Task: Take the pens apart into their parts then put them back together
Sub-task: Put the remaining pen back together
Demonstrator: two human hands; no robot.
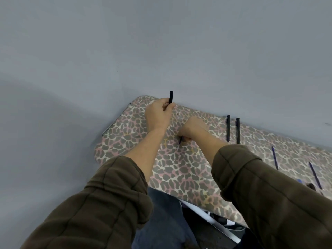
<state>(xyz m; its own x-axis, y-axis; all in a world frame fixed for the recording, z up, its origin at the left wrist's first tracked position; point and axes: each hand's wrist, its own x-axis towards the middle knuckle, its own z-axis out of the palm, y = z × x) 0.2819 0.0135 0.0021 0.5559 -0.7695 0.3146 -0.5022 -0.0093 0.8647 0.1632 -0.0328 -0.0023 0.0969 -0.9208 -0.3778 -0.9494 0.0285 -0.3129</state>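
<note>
My left hand [159,114] pinches a black pen barrel [171,97] upright near the far left corner of the leopard-print table [179,169]. To its right, my right hand [191,129] is curled round a thin dark refill [180,140]; only the refill's lower end shows below the fist. Two black pens [228,128] [238,131] lie side by side further right. Two thin purple refills [274,158] [315,175] lie near the right edge.
A grey wall runs behind the table. A small dark pen part [311,186] and a blue bit [299,180] lie at the right, partly hidden by my right sleeve. My legs and a white bar are below the table's near edge.
</note>
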